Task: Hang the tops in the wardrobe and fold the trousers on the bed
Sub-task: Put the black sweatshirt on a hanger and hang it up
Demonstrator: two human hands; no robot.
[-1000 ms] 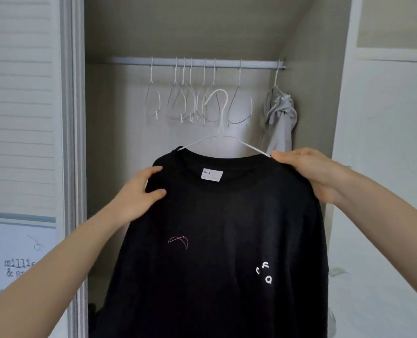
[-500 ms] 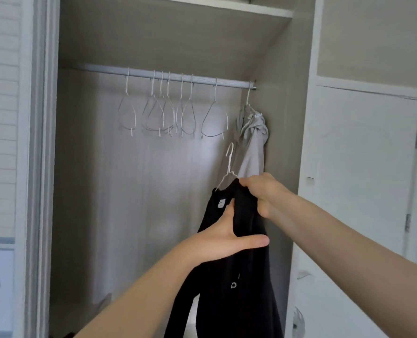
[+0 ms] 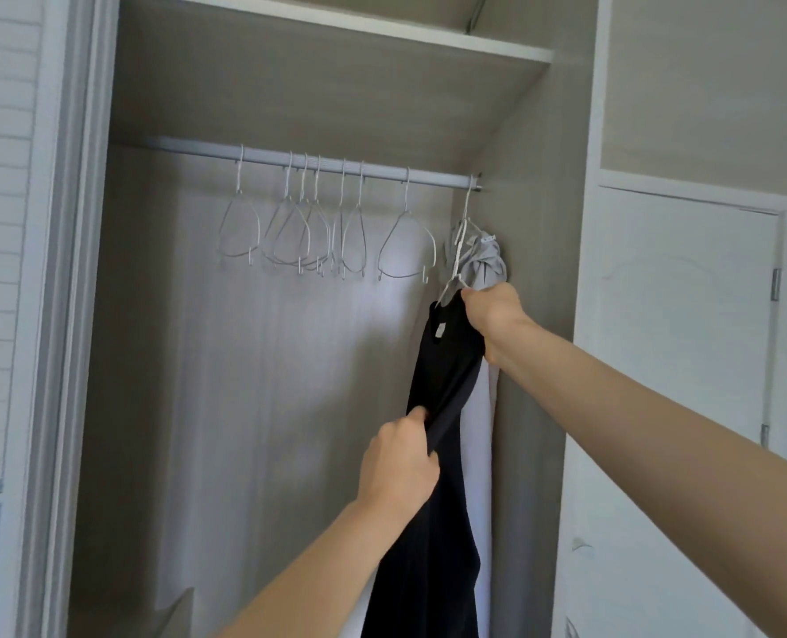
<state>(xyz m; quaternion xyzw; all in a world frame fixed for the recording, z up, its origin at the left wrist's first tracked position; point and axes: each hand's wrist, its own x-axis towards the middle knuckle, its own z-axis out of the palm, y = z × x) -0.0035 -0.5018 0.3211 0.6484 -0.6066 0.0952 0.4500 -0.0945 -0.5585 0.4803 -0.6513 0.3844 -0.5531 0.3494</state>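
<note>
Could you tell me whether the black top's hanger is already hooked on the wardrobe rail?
No, the black top is held up below the rail by the right hand, its hanger hook short of the rail.

Two forearms enter from bottom edge, both bare from frame edge to wrist; no sleeves in view. Left hand (image 3: 398, 458) and right hand (image 3: 492, 315) bare: no gloves, rings, watch or bracelets visible. Left forearm slimmer in view, right forearm broader near camera. Nails not clear enough to describe. Rest of body out of view.
</note>
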